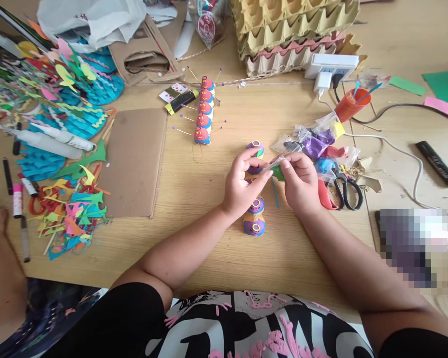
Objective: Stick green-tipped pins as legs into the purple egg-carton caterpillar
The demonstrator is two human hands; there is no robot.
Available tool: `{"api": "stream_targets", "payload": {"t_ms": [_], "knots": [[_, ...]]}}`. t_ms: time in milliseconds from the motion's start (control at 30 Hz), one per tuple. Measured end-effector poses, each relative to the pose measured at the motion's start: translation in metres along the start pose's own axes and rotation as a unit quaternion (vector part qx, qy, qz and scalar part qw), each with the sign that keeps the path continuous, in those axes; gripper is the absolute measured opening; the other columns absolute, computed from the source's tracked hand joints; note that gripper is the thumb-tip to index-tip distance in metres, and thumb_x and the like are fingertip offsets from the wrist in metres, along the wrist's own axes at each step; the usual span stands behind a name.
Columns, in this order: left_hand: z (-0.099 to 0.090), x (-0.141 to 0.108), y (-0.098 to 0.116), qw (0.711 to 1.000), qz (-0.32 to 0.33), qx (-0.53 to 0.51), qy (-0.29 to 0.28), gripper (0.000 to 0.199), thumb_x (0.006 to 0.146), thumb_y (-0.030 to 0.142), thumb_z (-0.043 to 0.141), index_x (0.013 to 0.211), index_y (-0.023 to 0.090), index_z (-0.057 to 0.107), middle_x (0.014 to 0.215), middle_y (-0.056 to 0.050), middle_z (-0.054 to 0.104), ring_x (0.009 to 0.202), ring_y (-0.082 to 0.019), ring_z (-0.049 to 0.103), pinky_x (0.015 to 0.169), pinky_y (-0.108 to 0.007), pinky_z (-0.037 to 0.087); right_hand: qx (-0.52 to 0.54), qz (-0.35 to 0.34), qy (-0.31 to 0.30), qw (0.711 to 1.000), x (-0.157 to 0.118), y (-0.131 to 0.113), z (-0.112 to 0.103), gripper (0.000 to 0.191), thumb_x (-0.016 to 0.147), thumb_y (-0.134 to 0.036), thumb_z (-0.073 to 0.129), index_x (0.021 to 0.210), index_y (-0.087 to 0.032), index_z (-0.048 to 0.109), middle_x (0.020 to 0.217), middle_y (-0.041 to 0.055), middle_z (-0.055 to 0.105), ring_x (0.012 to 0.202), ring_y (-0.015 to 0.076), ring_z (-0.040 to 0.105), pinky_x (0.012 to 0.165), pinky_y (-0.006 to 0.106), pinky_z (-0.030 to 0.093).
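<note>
Between my hands is a small clear plastic bag with green modelling clay (pixel 278 172) in it. My left hand (pixel 242 181) pinches the bag's open-looking edge between thumb and finger. Around the green lump, the fingers of my right hand (pixel 300 181) are closed. Beneath my hands stands a row of egg-carton cups covered in purple and blue clay with yellow rings (pixel 254 226); my left hand hides part of it. A thin blue stick (pixel 276 193) lies beside that row. Farther back is a finished-looking row of cups with red faces (pixel 202 119) and pins stuck in its sides.
Bagged clay (pixel 317 144), scissors (pixel 345 191) and an orange cup (pixel 353 104) are at the right. A cardboard sheet (pixel 134 161) and paper scraps (pixel 74 211) lie left. Egg trays (pixel 294 35) and a power strip (pixel 332 63) stand behind. Another person's arm (pixel 2 273) is at far left.
</note>
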State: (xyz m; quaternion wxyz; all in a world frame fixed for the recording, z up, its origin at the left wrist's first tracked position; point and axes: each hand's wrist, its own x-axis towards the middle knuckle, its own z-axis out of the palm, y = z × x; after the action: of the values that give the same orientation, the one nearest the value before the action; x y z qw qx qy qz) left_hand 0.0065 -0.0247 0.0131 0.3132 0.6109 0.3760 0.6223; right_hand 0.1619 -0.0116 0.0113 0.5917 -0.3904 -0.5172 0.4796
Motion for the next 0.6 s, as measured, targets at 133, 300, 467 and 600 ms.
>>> {"api": "stream_targets", "payload": {"t_ms": [133, 300, 467, 600], "knots": [[-0.001, 0.000, 0.000, 1.000, 0.004, 0.011, 0.002, 0.048, 0.100, 0.039, 0.076, 0.140, 0.024, 0.055, 0.098, -0.001, 0.078, 0.097, -0.016, 0.077, 0.103, -0.037, 0.058, -0.038, -0.004, -0.016, 0.999, -0.002, 0.000, -0.001, 0.026, 0.096, -0.055, 0.076, 0.099, -0.030, 0.069, 0.100, 0.0007, 0.071, 0.095, 0.0174, 0.069, 0.093, 0.036, 0.060], [-0.001, 0.002, -0.001, 1.000, 0.003, 0.006, 0.006, 0.041, 0.100, 0.038, 0.075, 0.135, 0.024, 0.057, 0.091, 0.002, 0.076, 0.088, -0.013, 0.075, 0.096, -0.033, 0.060, -0.056, 0.000, -0.032, 0.998, -0.003, -0.006, 0.001, 0.026, 0.096, -0.055, 0.075, 0.100, -0.029, 0.070, 0.099, 0.0013, 0.072, 0.095, 0.0181, 0.069, 0.095, 0.038, 0.060], [-0.001, 0.001, 0.000, 0.999, -0.039, -0.018, 0.006, 0.040, 0.098, 0.039, 0.078, 0.128, 0.025, 0.054, 0.087, 0.004, 0.074, 0.083, -0.012, 0.075, 0.090, -0.030, 0.060, -0.071, -0.005, -0.039, 0.997, -0.003, -0.012, 0.003, 0.027, 0.095, -0.052, 0.078, 0.101, -0.028, 0.070, 0.102, 0.0021, 0.075, 0.096, 0.0185, 0.070, 0.095, 0.039, 0.059], [0.000, 0.001, 0.000, 0.999, -0.043, -0.021, 0.008, 0.039, 0.098, 0.038, 0.079, 0.125, 0.025, 0.054, 0.087, 0.003, 0.075, 0.085, -0.012, 0.076, 0.091, -0.031, 0.059, -0.071, -0.011, -0.035, 0.997, -0.003, -0.013, 0.002, 0.027, 0.094, -0.052, 0.079, 0.097, -0.027, 0.070, 0.099, 0.0017, 0.073, 0.095, 0.0176, 0.069, 0.094, 0.037, 0.058]]}}
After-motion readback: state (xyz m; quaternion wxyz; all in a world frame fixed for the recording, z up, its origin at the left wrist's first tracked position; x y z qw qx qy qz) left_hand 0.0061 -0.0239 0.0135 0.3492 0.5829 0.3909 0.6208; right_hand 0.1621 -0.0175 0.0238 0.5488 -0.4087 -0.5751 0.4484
